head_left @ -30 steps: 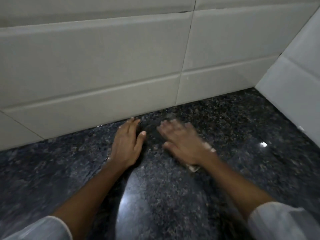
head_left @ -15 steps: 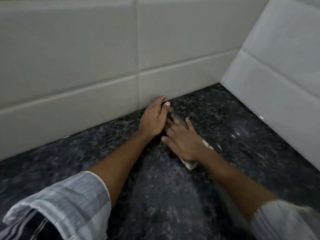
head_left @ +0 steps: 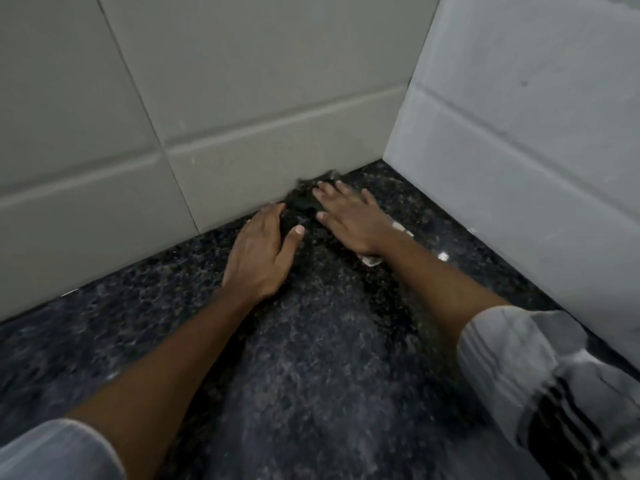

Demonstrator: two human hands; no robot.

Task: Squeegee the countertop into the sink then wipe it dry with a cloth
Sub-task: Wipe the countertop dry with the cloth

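Observation:
A dark speckled granite countertop (head_left: pixel 311 358) meets pale wall tiles. My right hand (head_left: pixel 349 220) lies flat, fingers spread, pressing a pale cloth (head_left: pixel 372 259) onto the stone close to the back wall. Only the cloth's edges show, under my wrist. A dark blurred patch (head_left: pixel 303 200) sits at my fingertips against the tile base; I cannot tell what it is. My left hand (head_left: pixel 263 254) rests palm down just left of the right hand, fingers apart, holding nothing. No squeegee or sink is in view.
The back tiled wall (head_left: pixel 242 98) and a side tiled wall (head_left: pixel 519 150) form a corner (head_left: pixel 384 161) just right of my hands. Small bright glints (head_left: pixel 443 256) show on the counter near the side wall.
Both hands have slid to the right along the foot of the back wall, closer to the corner. The right hand still presses the cloth; the left follows beside it.

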